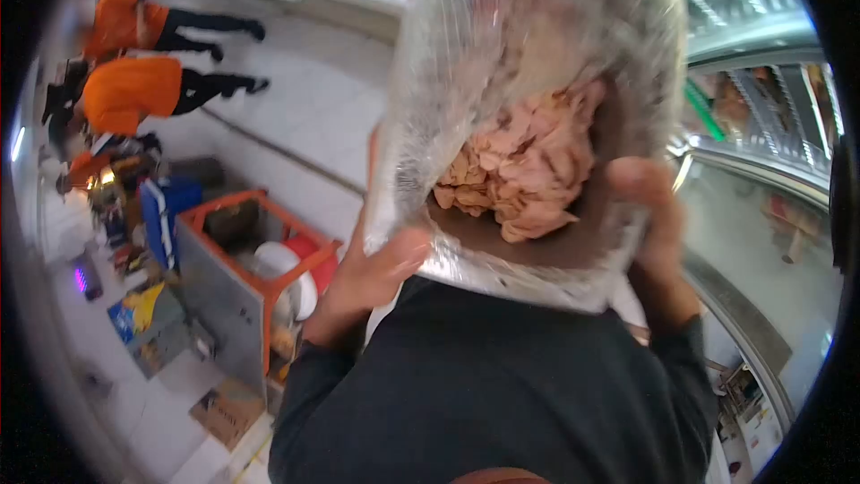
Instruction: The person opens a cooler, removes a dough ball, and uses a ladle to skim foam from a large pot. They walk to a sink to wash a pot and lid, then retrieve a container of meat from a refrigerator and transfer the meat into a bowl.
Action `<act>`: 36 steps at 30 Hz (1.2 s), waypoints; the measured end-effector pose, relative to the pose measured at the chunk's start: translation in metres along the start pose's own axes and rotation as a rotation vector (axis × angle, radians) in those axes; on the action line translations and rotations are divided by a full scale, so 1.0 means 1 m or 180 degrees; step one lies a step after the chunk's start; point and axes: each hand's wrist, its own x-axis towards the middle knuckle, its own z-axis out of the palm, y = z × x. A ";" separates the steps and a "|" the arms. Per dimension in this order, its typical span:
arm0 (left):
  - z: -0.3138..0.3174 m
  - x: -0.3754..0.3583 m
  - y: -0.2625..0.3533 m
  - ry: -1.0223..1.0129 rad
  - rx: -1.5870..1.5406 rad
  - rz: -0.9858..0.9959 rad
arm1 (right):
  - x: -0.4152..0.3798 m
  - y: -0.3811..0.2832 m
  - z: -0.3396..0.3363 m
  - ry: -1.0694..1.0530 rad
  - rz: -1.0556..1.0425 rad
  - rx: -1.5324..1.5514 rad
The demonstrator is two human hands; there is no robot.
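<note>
I hold a large pack of pink meat pieces, sealed in clear plastic wrap, close in front of the camera with both hands. My left hand grips its left lower edge, thumb on the wrap. On the pack's right side, my right hand has its fingers curled over the film. Dark sleeves cover both arms. The wrap is shiny and blurs the pack's upper part.
A grey cart with an orange frame holding white and red items stands at the left on the tiled floor. Two people in orange shirts are at the upper left. A curved glass freezer case runs along the right.
</note>
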 end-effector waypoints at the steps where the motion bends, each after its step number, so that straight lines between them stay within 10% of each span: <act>1: -0.009 -0.010 0.022 -0.0114 -0.0193 0.0182 | -0.005 -0.017 0.013 -0.0231 0.0189 -0.0247; 9: -0.032 -0.052 0.116 -0.0415 -0.0759 0.1071 | 0.043 -0.108 0.096 -0.2309 0.1337 -0.1522; 19: -0.074 -0.023 0.126 0.0135 -0.1126 0.1353 | 0.167 -0.090 0.165 -0.2983 0.0123 -0.1855; 23: -0.127 0.000 0.082 0.1377 -0.1804 0.0722 | 0.236 -0.056 0.192 -0.2865 -0.0648 -0.1503; 26: -0.207 0.014 0.015 0.2978 -0.0727 -0.1154 | 0.288 -0.026 0.217 -0.2996 -0.0855 -0.1180; 29: -0.226 0.061 -0.030 0.3459 -0.1434 -0.0877 | 0.349 -0.016 0.223 -0.3320 -0.0487 -0.0889; 31: -0.213 0.095 -0.036 0.3763 -0.1021 -0.0946 | 0.416 0.005 0.211 -0.3422 0.0030 -0.1251; 36: -0.247 0.149 -0.083 0.4068 -0.0443 -0.0850 | 0.595 0.109 0.157 -0.1911 -0.1590 -0.5474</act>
